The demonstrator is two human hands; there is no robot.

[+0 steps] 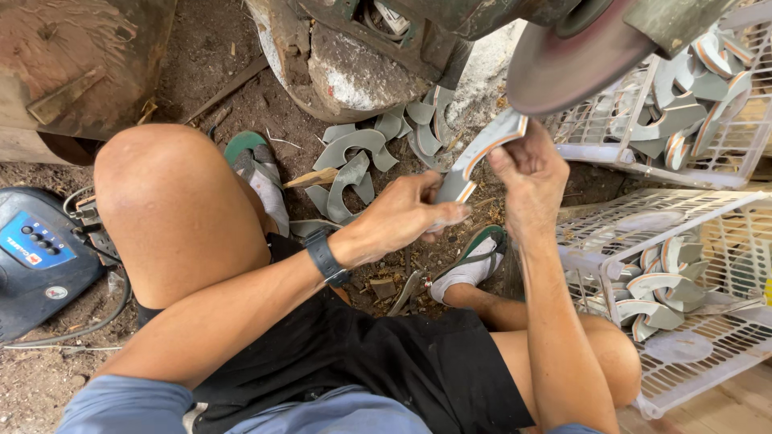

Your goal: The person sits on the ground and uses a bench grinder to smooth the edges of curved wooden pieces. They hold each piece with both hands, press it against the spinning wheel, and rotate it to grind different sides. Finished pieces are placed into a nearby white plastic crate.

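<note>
A curved grey piece with an orange-and-white edge [481,153] is held in both hands in front of my knees. My left hand [406,215] pinches its lower end and my right hand [527,175] grips its upper end. Just above the piece's top end sits a round brownish grinding disc [563,68] on a green machine [450,28]. I wear a black watch [326,259] on the left wrist.
A heap of similar curved grey pieces [362,157] lies on the dirt floor by the machine base. White wire baskets at upper right [599,128] and lower right [700,354] hold more such pieces. A blue-black electric box [36,257] with cables sits at left.
</note>
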